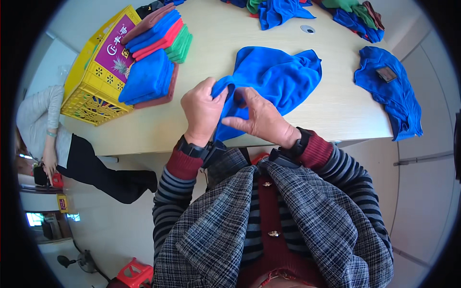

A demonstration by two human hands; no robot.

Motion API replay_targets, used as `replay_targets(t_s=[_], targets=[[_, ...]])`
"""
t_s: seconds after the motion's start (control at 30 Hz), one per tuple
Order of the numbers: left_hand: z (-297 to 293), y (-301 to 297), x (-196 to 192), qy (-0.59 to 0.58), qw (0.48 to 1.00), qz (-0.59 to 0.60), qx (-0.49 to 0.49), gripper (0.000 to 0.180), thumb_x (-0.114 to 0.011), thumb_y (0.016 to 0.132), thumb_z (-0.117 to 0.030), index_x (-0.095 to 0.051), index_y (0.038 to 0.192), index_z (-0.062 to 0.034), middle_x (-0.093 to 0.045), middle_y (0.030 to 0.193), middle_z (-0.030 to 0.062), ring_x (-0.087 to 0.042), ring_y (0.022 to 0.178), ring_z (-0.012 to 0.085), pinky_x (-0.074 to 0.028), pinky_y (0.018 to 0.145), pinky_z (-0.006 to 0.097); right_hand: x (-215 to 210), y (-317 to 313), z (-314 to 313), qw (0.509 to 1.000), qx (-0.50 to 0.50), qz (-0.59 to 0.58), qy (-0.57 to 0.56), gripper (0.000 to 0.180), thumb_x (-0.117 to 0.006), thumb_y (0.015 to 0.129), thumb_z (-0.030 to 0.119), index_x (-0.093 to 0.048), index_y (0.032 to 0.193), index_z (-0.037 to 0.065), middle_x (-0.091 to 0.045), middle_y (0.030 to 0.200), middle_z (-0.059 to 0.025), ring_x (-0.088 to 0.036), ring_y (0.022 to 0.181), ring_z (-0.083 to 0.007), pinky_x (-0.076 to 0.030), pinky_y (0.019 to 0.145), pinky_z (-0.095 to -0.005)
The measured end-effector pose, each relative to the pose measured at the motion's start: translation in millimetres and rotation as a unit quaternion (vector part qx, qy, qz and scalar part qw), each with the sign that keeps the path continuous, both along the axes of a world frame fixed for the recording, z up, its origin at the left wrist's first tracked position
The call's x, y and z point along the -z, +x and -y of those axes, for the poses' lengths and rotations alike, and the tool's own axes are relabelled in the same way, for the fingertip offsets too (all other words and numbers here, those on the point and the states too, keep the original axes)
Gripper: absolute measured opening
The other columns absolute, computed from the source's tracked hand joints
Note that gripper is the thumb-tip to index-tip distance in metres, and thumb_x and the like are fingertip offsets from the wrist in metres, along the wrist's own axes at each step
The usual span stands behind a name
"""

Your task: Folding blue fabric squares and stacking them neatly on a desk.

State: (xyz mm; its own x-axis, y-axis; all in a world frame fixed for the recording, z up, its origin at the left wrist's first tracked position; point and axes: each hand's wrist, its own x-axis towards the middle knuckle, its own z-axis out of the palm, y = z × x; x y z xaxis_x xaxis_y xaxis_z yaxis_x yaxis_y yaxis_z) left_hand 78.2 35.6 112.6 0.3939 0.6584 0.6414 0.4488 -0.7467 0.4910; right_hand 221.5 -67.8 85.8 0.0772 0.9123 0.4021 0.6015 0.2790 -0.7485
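Note:
A blue cloth towel [281, 79] lies loosely spread on the table, its near corner lifted toward me. My left hand [204, 108] is closed in a fist around that corner, and a folded edge of it loops over the fingers. Against the bunched part, my right hand [261, 115] has its thumb and fingers apart, the fingertips touching the cloth. Part of the towel hangs down between my hands near the front edge of the table.
Folded towels in several colours are stacked [163, 41] beside a yellow crate [79, 91], with folded blue towels [149, 79] nearer. Another blue cloth [389, 84] hangs over the right edge. Crumpled cloths [283, 12] lie at the back. A person [43, 115] is at the left; a red stool [134, 273] stands below.

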Motion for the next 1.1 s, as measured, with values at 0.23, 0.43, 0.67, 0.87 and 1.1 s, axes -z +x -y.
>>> replay_targets(t_s=[0.23,0.43,0.67,0.87,1.1], targets=[[-12,23,-55,0.112,0.99,-0.063,0.053,0.02,-0.078,0.08,-0.019,-0.064,0.078,-0.0058,-0.065,0.074,0.0164,-0.065,0.069,0.0374,-0.049,0.057,0.044,-28,1,-22,0.992,0.054,-0.111,-0.029,0.05,-0.078,0.088,0.026,-0.056,0.125,0.0,-0.067,0.101,-0.0148,-0.065,0.09,-0.0193,-0.054,0.08,-0.0339],[-43,11,-91,0.07,0.993,-0.057,0.071,0.017,-0.077,0.083,-0.019,-0.066,0.083,-0.006,-0.068,0.075,0.0145,-0.067,0.07,0.0342,-0.05,0.059,0.04,-8,52,-12,0.993,0.112,-0.039,-0.029,0.022,-0.071,0.088,0.014,-0.067,0.105,0.001,-0.07,0.079,-0.0156,-0.069,0.072,-0.0306,-0.054,0.067,-0.0389],[-84,-25,-102,0.04,0.987,-0.068,0.141,0.015,-0.074,0.088,-0.015,-0.066,0.09,-0.003,-0.068,0.077,0.0145,-0.064,0.067,0.0273,-0.049,0.061,0.036,-70,149,22,0.988,0.078,-0.093,-0.098,0.021,-0.063,0.1,0.011,-0.069,0.118,0.003,-0.069,0.091,0.0013,-0.062,0.073,-0.0049,-0.052,0.063,-0.0227],[-103,-42,-104,0.0,0.991,-0.093,0.101,0.011,-0.07,0.093,-0.01,-0.066,0.095,0.0,-0.063,0.074,0.0109,-0.055,0.063,0.0163,-0.047,0.063,0.029,-155,189,45,0.994,0.068,-0.005,-0.084,0.027,-0.061,0.102,0.011,-0.067,0.128,0.005,-0.071,0.096,-0.0019,-0.067,0.072,-0.0096,-0.057,0.062,-0.0217],[-118,-45,-126,-0.024,0.98,0.049,0.192,0.017,-0.07,0.096,-0.015,-0.067,0.099,0.0012,-0.062,0.077,0.0006,-0.052,0.07,0.0082,-0.045,0.065,0.023,-207,217,70,0.988,0.129,0.08,0.004,0.028,-0.06,0.104,0.018,-0.068,0.13,0.01,-0.071,0.092,-0.0013,-0.067,0.068,-0.0104,-0.056,0.064,-0.0222]])
